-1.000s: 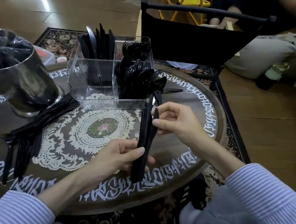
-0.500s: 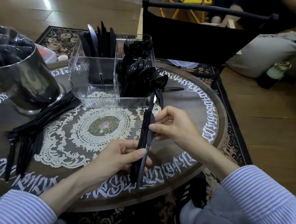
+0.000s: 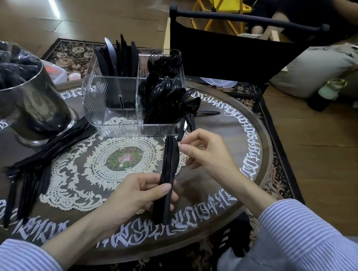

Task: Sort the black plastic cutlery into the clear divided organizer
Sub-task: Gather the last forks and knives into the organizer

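My left hand (image 3: 141, 196) grips a stack of black plastic knives (image 3: 168, 168) by the handles, holding it upright above the table. My right hand (image 3: 203, 153) has its fingers curled at the top of the stack, fingertips touching its right edge. Behind them stands the clear divided organizer (image 3: 116, 112): black knives (image 3: 119, 59) fill its back left compartment and black spoons (image 3: 167, 96) fill its right side. The front left compartment looks empty. A pile of black forks (image 3: 36, 165) lies on the table at the left.
A metal cup (image 3: 26, 108) with black items stands at the left on the round painted table (image 3: 248, 159). Two loose black cutlery pieces (image 3: 202, 113) lie right of the organizer. A black chair (image 3: 223, 47) stands beyond the table, and a person sits farther back.
My right hand has pressed the loose knife flush against the stack, so the bundle now looks even. The left hand keeps its grip, and the stack has shifted slightly.
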